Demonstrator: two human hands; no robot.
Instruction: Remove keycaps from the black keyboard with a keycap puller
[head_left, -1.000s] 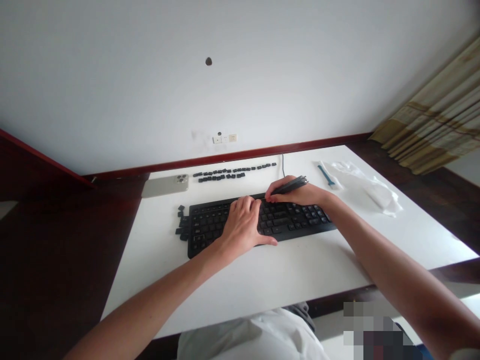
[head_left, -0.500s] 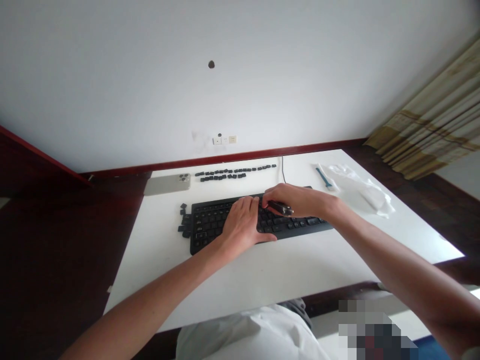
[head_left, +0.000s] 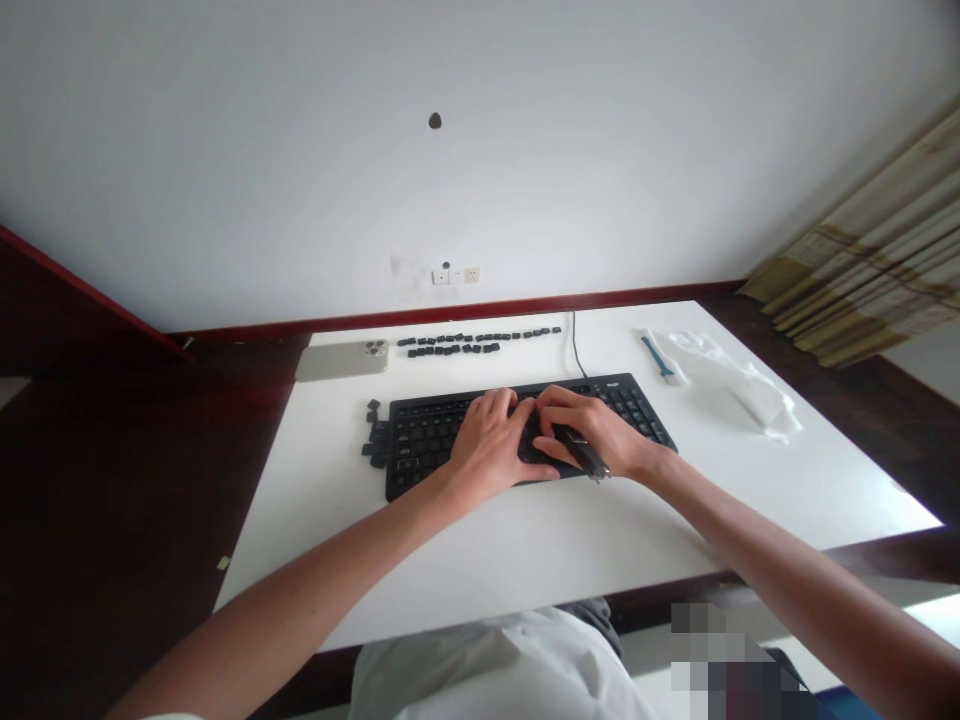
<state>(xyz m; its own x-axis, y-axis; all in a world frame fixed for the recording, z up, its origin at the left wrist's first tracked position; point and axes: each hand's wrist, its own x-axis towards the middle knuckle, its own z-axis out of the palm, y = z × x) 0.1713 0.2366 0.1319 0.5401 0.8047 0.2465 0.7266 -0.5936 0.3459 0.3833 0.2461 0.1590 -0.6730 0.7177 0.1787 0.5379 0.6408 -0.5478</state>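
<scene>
A black computer keyboard [head_left: 626,408] lies in the middle of the white table, and my left hand [head_left: 489,447] rests on its keys with the fingers apart, holding nothing. My right hand [head_left: 589,430] sits close beside it over the keys, gripping a dark pen-shaped tool [head_left: 581,450] whose exact kind I cannot tell. Loose black keycaps [head_left: 377,440] form a small heap next to the keyboard's left end. More keycaps [head_left: 480,342] lie in a long double row behind it.
A gold-toned smartphone [head_left: 341,360] lies face down at the back left. To the right are a small blue brush [head_left: 658,357] and a crumpled white cloth or plastic sheet [head_left: 735,385]. A thin black cable [head_left: 574,345] runs from the keyboard toward the wall.
My right hand has moved left and toward me, closing up to my left hand, and the tool now points toward me. The view has shifted slightly.
</scene>
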